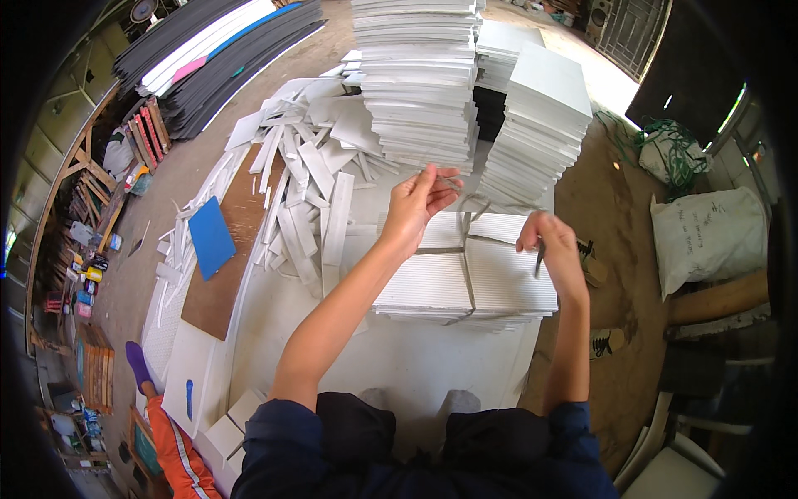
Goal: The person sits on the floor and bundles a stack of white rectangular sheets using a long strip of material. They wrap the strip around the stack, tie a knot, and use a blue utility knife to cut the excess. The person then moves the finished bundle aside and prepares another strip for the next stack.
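Observation:
In front of me lies a bundle of white ribbed sheets (424, 279), stacked flat. A grey strap (468, 283) crosses over its top in two directions, and loose strap ends stick up near its far edge. Above the bundle's far left part is my left hand (422, 204), its fingers pinched together on a short end of grey strap. My right hand (555, 249) is curled over the bundle's right edge. A thin dark piece (539, 258) juts down from its closed fingers; its kind cannot be made out.
Tall stacks of white sheets (416, 83) stand just beyond the bundle. White offcuts (316, 175) are heaped to the left, beside a brown board (220, 291) with a blue sheet (213, 239). A white sack (711, 237) lies at right. Another person's orange-clad leg (179, 453) shows at lower left.

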Available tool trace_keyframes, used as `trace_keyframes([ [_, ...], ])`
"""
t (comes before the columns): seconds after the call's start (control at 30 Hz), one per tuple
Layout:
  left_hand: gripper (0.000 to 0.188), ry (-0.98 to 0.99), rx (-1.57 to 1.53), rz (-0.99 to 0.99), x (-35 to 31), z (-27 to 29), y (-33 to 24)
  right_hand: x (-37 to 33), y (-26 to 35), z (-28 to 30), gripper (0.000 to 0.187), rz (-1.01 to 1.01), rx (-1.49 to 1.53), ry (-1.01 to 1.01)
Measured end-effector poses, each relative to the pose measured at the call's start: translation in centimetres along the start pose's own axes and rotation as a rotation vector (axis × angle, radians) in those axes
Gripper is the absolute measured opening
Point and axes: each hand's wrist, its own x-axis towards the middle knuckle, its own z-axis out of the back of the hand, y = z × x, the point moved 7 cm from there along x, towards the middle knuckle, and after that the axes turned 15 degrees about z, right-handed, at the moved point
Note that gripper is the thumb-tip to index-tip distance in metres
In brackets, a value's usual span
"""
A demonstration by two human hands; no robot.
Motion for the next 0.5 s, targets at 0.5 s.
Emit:
trace_keyframes([
  [0.5, 0.041, 0.152, 0.292, -0.29, -4.0, 8.1, -0.3, 0.9, -1.9, 5.6, 0.042, -0.039, 0.218, -0.269],
])
